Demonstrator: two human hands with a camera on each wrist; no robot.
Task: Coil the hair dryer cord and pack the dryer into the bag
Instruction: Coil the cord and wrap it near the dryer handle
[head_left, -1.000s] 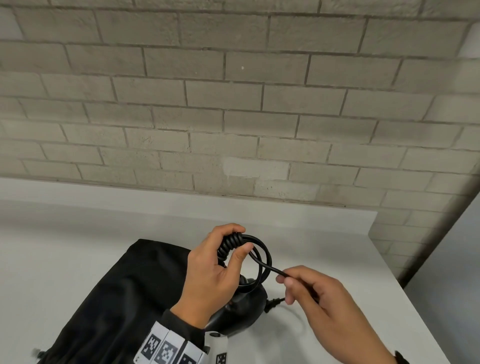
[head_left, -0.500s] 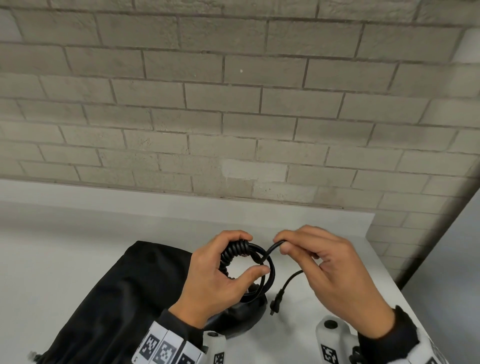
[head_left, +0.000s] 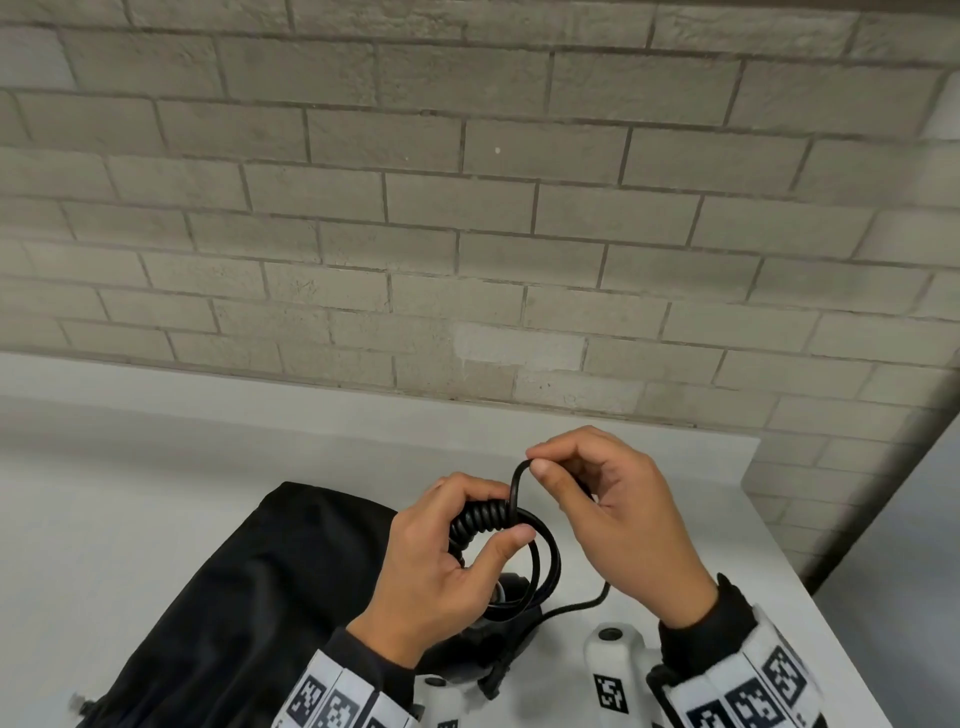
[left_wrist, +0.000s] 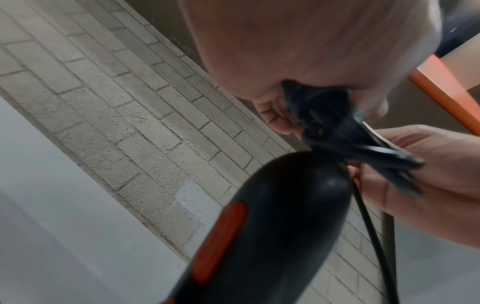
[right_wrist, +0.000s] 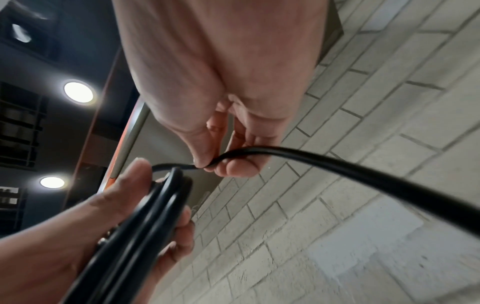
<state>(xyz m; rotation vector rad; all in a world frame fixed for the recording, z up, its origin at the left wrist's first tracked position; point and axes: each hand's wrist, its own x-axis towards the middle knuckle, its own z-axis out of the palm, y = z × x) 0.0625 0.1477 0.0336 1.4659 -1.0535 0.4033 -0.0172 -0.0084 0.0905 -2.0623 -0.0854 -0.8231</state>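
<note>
My left hand (head_left: 441, 551) grips the black coiled cord (head_left: 480, 517), thumb across the loops (head_left: 545, 566) that hang below. My right hand (head_left: 597, 499) pinches the loose end of the cord (head_left: 517, 475) just above the coil, between thumb and forefinger. The rest of the cord (head_left: 582, 605) trails down to the table under the right wrist. The black hair dryer (head_left: 493, 639) lies under my left hand; the left wrist view shows its rounded body (left_wrist: 280, 216) with an orange switch (left_wrist: 221, 236). The right wrist view shows the pinched cord (right_wrist: 259, 151) and the loops (right_wrist: 155, 216) in the left hand. The black bag (head_left: 234, 597) lies flat at the left.
The white table (head_left: 130, 467) ends at a grey brick wall (head_left: 467, 208) behind. Its right edge (head_left: 810, 582) drops off close to my right wrist. Bare tabletop lies left of the bag and behind the hands.
My right hand carried the cord end up from the lower right and over the coil, making another turn. The left hand kept its grip, and the plug has gone out of sight.
</note>
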